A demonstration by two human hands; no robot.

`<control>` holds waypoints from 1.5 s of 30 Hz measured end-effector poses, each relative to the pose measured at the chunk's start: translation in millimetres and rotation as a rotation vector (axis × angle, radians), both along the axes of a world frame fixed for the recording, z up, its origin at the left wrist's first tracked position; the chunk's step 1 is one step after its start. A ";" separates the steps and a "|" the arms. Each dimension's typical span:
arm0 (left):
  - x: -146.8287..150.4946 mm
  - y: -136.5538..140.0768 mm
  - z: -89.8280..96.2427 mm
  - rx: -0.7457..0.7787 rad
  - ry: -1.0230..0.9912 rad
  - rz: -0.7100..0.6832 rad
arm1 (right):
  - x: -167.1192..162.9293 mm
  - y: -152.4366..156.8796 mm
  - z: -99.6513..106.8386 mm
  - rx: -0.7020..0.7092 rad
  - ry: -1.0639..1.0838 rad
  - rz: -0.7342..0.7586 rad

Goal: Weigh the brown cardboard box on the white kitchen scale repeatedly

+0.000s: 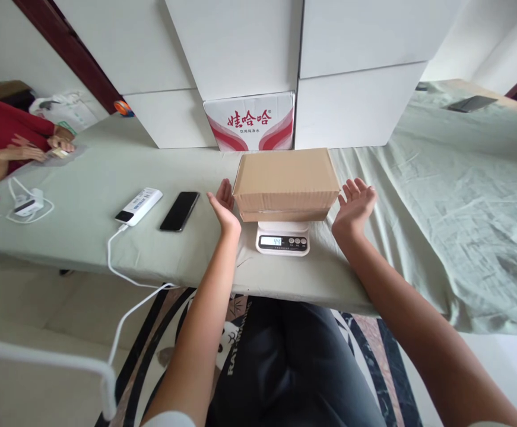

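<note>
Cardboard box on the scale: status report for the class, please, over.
Left hand open, left of box; right hand open, right of box; contact unclear. Box on scale. Phone off to the left, clear of both hands.

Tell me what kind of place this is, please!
Probably a simple indoor workroom, though I can't be sure. A cardboard box sits on a digital scale, on a long table covered with pale green cloth, and someone in red is at the left.

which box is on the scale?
The brown cardboard box, between the left hand and right hand; the red-printed white box stands behind it, off the scale.
</note>
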State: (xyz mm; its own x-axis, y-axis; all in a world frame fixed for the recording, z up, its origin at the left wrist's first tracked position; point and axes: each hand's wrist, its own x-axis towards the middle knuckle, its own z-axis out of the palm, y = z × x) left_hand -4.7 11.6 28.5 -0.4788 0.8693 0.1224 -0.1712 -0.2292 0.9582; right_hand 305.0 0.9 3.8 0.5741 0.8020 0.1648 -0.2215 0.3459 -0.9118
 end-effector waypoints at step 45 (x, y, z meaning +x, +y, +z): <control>3.9 19.8 -8.3 0.122 -0.249 0.084 | -29.6 -16.0 33.9 0.031 -0.034 0.020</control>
State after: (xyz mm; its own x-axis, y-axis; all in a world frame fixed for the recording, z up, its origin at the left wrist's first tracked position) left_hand -0.8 31.4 20.2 -0.5772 0.8113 0.0931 -0.3736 -0.3637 0.8533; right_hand 275.4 -15.1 37.7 0.5519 0.8073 0.2090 -0.1972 0.3699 -0.9079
